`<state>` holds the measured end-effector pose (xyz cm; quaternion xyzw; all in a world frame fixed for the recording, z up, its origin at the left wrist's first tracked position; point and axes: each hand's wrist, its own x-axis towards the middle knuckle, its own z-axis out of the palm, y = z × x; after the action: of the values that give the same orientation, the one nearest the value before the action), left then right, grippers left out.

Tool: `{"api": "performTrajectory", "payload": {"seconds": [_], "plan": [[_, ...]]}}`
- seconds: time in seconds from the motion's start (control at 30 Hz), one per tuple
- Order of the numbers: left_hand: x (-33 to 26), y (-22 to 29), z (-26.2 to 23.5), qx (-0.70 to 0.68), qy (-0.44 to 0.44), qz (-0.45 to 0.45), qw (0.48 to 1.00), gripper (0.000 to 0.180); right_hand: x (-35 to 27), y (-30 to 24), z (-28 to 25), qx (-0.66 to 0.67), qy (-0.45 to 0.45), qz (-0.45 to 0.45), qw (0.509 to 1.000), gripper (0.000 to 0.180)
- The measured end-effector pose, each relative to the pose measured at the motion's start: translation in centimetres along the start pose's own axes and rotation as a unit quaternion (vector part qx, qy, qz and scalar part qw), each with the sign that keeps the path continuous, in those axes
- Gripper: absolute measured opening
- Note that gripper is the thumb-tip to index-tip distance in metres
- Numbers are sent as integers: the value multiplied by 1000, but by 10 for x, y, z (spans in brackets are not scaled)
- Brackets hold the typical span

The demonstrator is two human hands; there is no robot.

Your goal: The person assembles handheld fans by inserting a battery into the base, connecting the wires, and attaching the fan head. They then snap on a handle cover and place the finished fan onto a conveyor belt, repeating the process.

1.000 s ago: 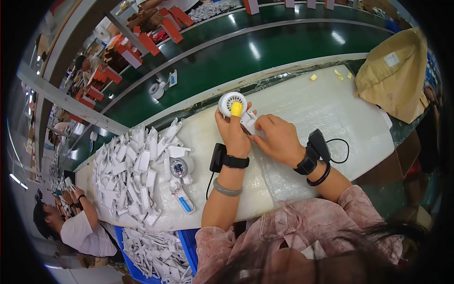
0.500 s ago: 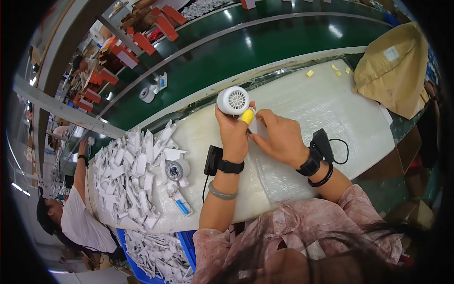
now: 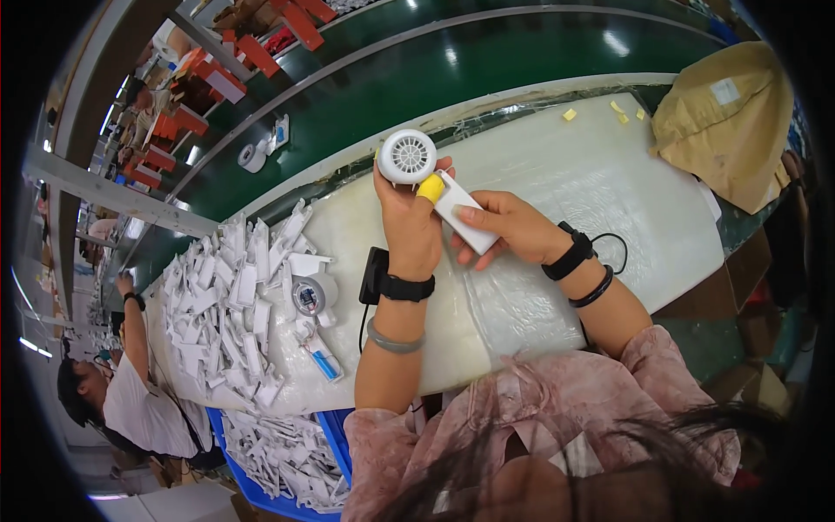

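A white handheld fan [image 3: 410, 155], its round grille facing up, is between my hands above the table. My left hand [image 3: 410, 228] is closed around the fan's round head from below, with a yellow finger cover [image 3: 430, 188] on the thumb. My right hand [image 3: 522, 230] grips the flat white handle [image 3: 465, 213], thumb on top and fingers beneath. Left of my left forearm lies an opened fan unit [image 3: 313, 294] with its inner parts showing. A blue battery cell [image 3: 326, 365] shows in its handle part.
A heap of white plastic shells [image 3: 230, 304] covers the table's left side, above a blue bin [image 3: 335, 444] with more. Beyond runs a green conveyor [image 3: 365, 109] bearing another unit. A brown paper bag [image 3: 726, 130] sits far right. A co-worker [image 3: 148, 400] reaches in at left.
My right hand has come to hold the handle, which now shows plainly, pointing down to the right. Fan and hands sit slightly farther left. The co-worker's arm has shifted.
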<state>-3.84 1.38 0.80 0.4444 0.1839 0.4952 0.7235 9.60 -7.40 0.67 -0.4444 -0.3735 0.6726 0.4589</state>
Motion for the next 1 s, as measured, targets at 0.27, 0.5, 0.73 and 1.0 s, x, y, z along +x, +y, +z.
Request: {"api": "performTrajectory", "payload": {"seconds": [0.27, 0.5, 0.73, 1.0], "plan": [[-7, 1, 10, -67, -18, -95, 993, 52, 3, 7, -2, 48, -17, -34, 998, 42], [-11, -2, 11, -3, 1, -55, 998, 48, 0, 2, -3, 16, -23, -38, 999, 41], [-14, -7, 12, -9, 3, -30, 1000, 50, -4, -2, -9, 55, -50, -14, 997, 40], [-12, -7, 17, 5, 6, -10, 1000, 56, -5, -3, -10, 62, -51, -16, 997, 40]]}}
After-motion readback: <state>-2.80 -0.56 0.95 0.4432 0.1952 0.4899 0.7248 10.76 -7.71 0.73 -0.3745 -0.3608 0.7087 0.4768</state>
